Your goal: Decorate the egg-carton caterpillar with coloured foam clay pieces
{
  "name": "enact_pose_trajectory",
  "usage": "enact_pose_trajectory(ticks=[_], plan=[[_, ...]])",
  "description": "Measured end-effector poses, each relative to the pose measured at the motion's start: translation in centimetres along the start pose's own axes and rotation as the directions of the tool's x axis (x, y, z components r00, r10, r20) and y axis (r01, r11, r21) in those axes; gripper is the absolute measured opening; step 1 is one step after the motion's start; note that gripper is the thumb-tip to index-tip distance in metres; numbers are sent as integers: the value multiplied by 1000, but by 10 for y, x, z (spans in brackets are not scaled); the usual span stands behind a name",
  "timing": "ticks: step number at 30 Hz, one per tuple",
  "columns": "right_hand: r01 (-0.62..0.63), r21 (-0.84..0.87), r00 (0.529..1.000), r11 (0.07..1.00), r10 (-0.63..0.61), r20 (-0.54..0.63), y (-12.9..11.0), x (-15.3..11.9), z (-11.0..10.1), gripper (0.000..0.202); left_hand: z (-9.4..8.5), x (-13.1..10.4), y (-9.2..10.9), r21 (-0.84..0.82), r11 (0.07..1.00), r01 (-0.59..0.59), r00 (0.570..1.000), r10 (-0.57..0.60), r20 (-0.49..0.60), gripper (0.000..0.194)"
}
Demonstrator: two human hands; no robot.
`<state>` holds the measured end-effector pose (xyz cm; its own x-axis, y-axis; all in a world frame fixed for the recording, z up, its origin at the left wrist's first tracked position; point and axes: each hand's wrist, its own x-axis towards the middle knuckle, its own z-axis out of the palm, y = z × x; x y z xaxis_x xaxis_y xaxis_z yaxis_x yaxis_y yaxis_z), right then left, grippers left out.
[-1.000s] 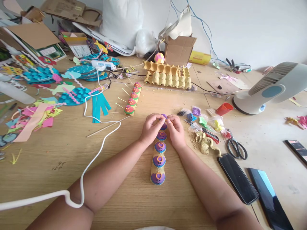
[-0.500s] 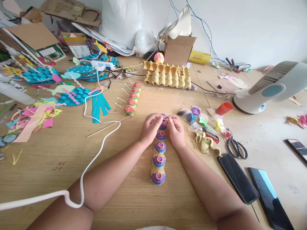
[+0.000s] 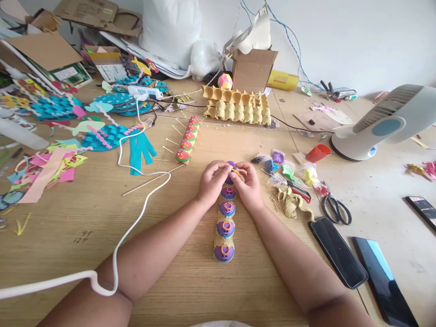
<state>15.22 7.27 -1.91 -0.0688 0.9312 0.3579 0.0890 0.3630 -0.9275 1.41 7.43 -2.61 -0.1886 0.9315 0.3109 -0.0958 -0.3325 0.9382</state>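
A row of egg-carton bumps [image 3: 226,209] lies lengthwise on the table, capped in purple and blue, with orange loops and small dark face marks on several bumps. Over its far end, my left hand [image 3: 215,181] pinches one end of a thin orange strand [image 3: 237,171]. The fingers of my right hand [image 3: 250,185] are closed on the same strand from the other side. Both hands partly cover the farthest bumps. Beyond them to the left stands a second row [image 3: 187,140] in red, green and pink, with pale sticks beside it.
Right of my hands lie bagged coloured clay [image 3: 288,171], a red cutter [image 3: 301,193], scissors [image 3: 336,210], phones [image 3: 339,253], a red cup [image 3: 318,153] and a fan [image 3: 384,127]. A white cable [image 3: 146,204] crosses the left side. Egg cartons [image 3: 237,112] sit behind.
My right fingers have spread slightly and shifted on the orange strand, which now shows bent between the hands. My left hand has barely moved.
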Motion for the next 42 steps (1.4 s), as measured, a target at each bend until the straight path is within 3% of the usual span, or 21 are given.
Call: enact_pose_trajectory(ticks=[5, 11, 15, 23, 27, 31, 36, 42], plan=[[-17, 25, 999, 1000, 18, -45, -5, 1, 1, 38, 2, 0, 4, -67, 997, 47, 999, -48, -12, 20], [62, 5, 998, 998, -62, -18, -10, 1, 2, 29, 3, 0, 8, -138, 989, 59, 998, -57, 19, 20], [75, 53, 997, 996, -73, -29, -11, 0, 4, 24, 2, 0, 7, -123, 991, 48, 998, -44, 33, 19], [15, 11, 999, 1000, -15, -46, -5, 0, 3, 31, 2, 1, 7, -125, 990, 66, 997, -62, 40, 18], [41, -51, 998, 998, -43, -36, -6, -1, 1, 29, 2, 1, 5, -138, 986, 93, 995, -87, 52, 19], [52, -100, 996, 994, -60, -70, -10, -1, 0, 26, 0, -1, 6, -39, 999, 33, 998, -31, 54, 19], [70, -64, 992, 996, -76, -105, -11, 1, -1, 18, -3, -2, 12, 79, 996, -48, 999, 49, -13, 16], [39, -65, 994, 997, -46, -99, -11, 1, -1, 15, -2, -1, 12, 44, 998, 46, 995, -42, -91, 16]])
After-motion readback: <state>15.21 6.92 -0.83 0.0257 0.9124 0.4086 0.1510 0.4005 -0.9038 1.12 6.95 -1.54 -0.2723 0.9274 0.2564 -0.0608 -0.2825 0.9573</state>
